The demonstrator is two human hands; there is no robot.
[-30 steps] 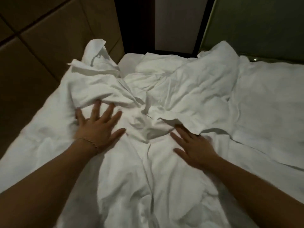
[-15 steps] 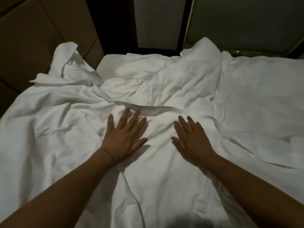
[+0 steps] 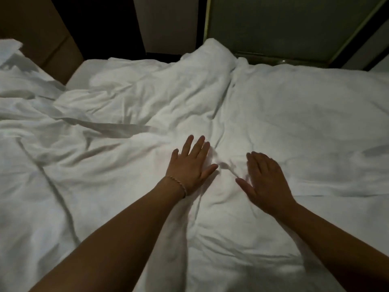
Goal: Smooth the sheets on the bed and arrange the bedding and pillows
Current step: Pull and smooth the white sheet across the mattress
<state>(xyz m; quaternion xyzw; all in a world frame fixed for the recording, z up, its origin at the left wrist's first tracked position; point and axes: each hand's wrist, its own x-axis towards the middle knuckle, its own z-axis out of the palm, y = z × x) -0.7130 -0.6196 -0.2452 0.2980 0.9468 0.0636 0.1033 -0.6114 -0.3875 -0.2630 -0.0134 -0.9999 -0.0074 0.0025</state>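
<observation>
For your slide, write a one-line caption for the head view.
Both hands, left and right, press flat on the rumpled white duvet.

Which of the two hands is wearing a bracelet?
The left hand: a thin beaded bracelet circles its wrist. The right hand has a bare wrist.
</observation>
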